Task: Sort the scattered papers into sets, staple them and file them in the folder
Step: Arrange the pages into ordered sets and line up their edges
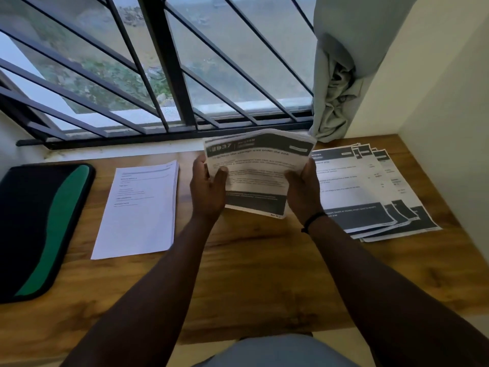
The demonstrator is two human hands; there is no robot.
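Observation:
A stack of printed papers with dark header and footer bands is lifted above the middle of the wooden desk. My left hand grips its left edge, thumb on the top sheet. My right hand grips its right edge the same way. To the left lies a neat pile of mostly white sheets. On the right, several dark-banded sheets are fanned out flat. A black and green folder lies shut at the desk's far left. No stapler is in view.
The wooden desk runs under a barred window. A bunched grey curtain hangs at the back right, beside a cream wall that bounds the desk's right side.

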